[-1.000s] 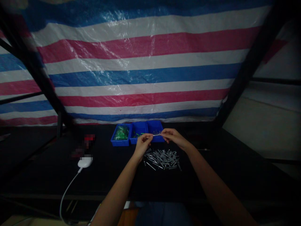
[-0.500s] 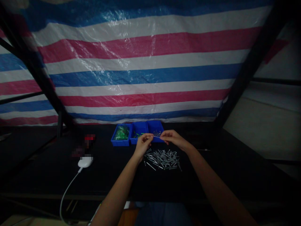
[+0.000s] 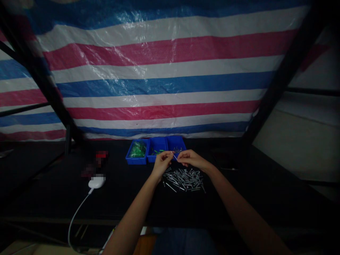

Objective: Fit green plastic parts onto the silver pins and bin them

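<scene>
- Left forearm (image 3: pixel 132 212): bare, rising from the lower edge, slanting up and inward.
- Left wrist (image 3: pixel 154 177): nearly in line with the forearm.
- Left hand (image 3: pixel 161 164): bare; thumb and fingers drawn together in a pinch, tips directed toward the right hand (image 3: pixel 193 158).
- Right forearm (image 3: pixel 236 202): bare, slanting up and inward from lower right.
- Right wrist (image 3: pixel 210 168): slightly bent, the hand turned inward.
- Right hand: bare, fingers curled, fingertips pinched; just beside the left, a small gap between.

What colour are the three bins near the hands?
The bins are blue, shown in the head view.
</scene>
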The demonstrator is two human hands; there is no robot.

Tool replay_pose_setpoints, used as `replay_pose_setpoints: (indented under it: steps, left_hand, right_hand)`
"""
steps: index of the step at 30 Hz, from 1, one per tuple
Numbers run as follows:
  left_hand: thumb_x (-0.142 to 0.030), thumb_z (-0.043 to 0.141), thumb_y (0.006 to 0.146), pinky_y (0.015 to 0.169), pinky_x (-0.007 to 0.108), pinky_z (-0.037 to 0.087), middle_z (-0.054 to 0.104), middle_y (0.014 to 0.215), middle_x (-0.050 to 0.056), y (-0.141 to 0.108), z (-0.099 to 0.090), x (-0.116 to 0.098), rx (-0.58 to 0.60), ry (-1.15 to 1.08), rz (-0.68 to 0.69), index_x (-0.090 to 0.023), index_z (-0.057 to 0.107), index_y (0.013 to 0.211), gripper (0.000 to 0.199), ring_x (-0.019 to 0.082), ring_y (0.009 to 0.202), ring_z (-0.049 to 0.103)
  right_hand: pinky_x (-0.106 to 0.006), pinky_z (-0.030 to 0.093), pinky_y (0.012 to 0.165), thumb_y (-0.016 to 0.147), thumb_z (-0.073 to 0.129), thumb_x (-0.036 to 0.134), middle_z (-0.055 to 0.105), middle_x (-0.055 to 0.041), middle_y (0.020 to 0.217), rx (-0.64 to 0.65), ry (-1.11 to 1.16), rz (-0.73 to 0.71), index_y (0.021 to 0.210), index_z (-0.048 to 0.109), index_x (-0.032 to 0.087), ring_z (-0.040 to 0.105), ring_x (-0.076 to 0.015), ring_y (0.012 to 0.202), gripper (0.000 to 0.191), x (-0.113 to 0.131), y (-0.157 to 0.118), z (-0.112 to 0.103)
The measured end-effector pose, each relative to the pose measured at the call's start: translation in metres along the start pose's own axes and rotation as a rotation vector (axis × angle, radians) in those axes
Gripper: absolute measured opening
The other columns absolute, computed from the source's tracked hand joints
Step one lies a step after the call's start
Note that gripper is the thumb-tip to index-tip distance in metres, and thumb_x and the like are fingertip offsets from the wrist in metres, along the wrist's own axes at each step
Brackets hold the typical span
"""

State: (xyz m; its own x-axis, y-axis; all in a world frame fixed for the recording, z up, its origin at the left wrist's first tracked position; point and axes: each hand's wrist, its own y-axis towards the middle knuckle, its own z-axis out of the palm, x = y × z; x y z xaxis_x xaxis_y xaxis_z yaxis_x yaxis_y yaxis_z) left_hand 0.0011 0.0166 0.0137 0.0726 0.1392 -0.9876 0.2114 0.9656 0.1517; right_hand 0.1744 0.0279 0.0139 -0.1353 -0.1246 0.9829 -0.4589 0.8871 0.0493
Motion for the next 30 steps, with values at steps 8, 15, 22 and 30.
replay_pose_setpoints:
  steps: [8, 15, 22, 30]
  left_hand:
    - [-0.041, 0.067, 0.063, 0.044, 0.018, 0.028, 0.055, 0.060, 0.001, -0.002, 0.004, 0.000, 0.012, -0.014, 0.036, -0.012, 0.065, 0.084, 0.037, 0.005, 0.047, 0.039]
    - [-0.041, 0.067, 0.063, 0.044, 0.019, 0.025, 0.053, 0.054, -0.001, 0.000, 0.003, 0.001, 0.007, 0.068, 0.070, -0.011, 0.065, 0.080, 0.034, 0.005, 0.044, 0.035]
    - [-0.038, 0.065, 0.065, 0.049, 0.020, 0.031, 0.061, 0.070, 0.003, 0.004, 0.001, 0.013, -0.045, 0.229, 0.198, -0.012, 0.067, 0.077, 0.028, 0.008, 0.051, 0.042]
    - [-0.037, 0.062, 0.069, 0.050, 0.021, 0.032, 0.062, 0.072, 0.004, 0.005, 0.001, 0.019, -0.014, 0.340, 0.244, -0.013, 0.067, 0.078, 0.027, 0.009, 0.052, 0.044]
  right_hand:
    - [-0.020, 0.030, 0.042, 0.065, 0.064, 0.042, 0.050, 0.0050, 0.048, -0.017, -0.011, -0.031, 0.071, 0.056, 0.014, 0.041, -0.0055, 0.040, 0.029, -0.002, 0.004, 0.010]
    - [-0.020, 0.032, 0.042, 0.066, 0.062, 0.044, 0.049, 0.0048, 0.048, -0.058, -0.041, -0.074, 0.072, 0.055, 0.015, 0.042, -0.0060, 0.041, 0.030, -0.005, 0.006, 0.009]
    - [-0.021, 0.036, 0.043, 0.067, 0.061, 0.045, 0.054, 0.0005, 0.056, -0.219, -0.112, -0.169, 0.081, 0.060, 0.016, 0.048, -0.0097, 0.050, 0.033, 0.002, 0.003, 0.000]
    - [-0.022, 0.034, 0.047, 0.066, 0.062, 0.044, 0.056, -0.0002, 0.059, -0.241, -0.235, -0.223, 0.076, 0.062, 0.015, 0.045, -0.0092, 0.050, 0.031, 0.006, 0.000, 0.002]
